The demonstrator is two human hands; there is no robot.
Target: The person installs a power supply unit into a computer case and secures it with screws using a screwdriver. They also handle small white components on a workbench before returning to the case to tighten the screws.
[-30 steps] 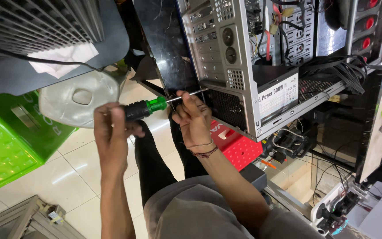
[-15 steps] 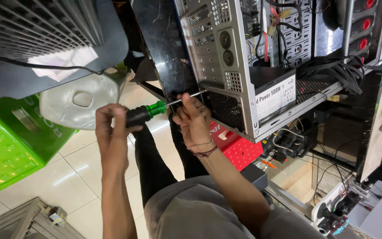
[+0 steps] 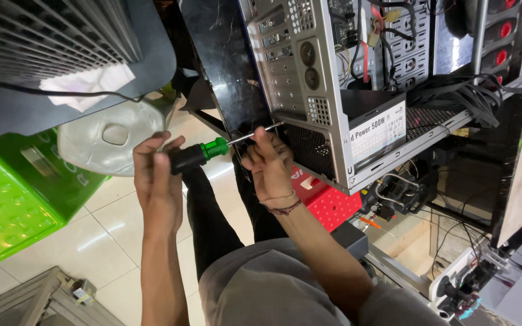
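- My left hand [image 3: 157, 181] grips the green-and-black screwdriver [image 3: 203, 153] at frame centre.
- My right hand [image 3: 268, 163] pinches its shaft, tip against the open computer case [image 3: 309, 90] above.

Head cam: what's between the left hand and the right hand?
Head view: the screwdriver spans it, green collar and bare shaft, from the left hand on the handle to the right hand near the tip.

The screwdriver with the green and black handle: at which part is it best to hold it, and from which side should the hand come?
Grip the screwdriver by its thick black and green handle, coming from the end away from the computer case, as the left hand does. The thin metal shaft points at the case's rear panel, where the right hand pinches it, probably to steady the tip.
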